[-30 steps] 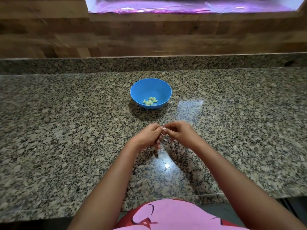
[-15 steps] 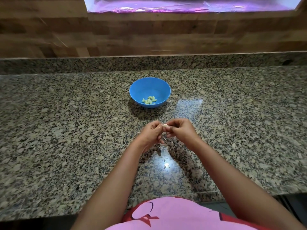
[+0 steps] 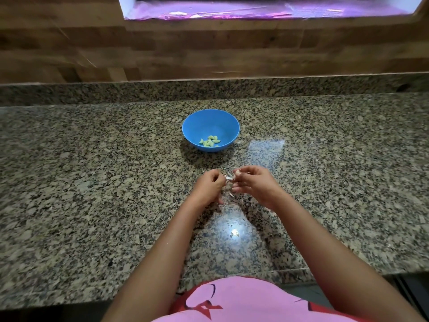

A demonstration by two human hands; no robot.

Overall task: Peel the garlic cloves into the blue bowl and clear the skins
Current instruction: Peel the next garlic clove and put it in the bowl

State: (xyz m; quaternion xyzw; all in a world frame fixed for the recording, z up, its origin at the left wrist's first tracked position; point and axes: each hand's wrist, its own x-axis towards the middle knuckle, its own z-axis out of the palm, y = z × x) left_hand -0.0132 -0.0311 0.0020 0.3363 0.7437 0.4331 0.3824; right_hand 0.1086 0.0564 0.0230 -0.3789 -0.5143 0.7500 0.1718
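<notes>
1. Head view, looking down at a speckled granite surface (image 3: 92,182) with a wood-plank wall (image 3: 209,49) behind its far edge.
2. The blue bowl (image 3: 209,120) sits toward the far edge, about midway between the left and right edges. It's upright, and a small pile of peeled garlic cloves (image 3: 210,142) lies in the bottom. They look pale greenish in this light.
3. Both hands are up between the bowl and the near edge, close together, and neither one touches the bowl.
4. The right hand (image 3: 255,185) has its thumb and forefinger pinched on a garlic clove (image 3: 237,173), with the pale tip poking out toward the left hand. The other fingers are loosely curled below it.
5. The left hand (image 3: 209,185) is curled, with its fingertips clamped on a papery bit of garlic skin (image 3: 228,177) that runs across the small gap toward the clove. It's a bit blurry, so I can't say whether the skin is attached or fully off.
6. A small whitish scrap (image 3: 231,194) shows just under the hands. I can't tell if it's on the surface or in the air.
7. There's a bright glare patch (image 3: 233,232) on the surface between the forearms, closer to the near edge.
8. A pink shirt (image 3: 243,300) with a red print shows past the near edge.
</notes>
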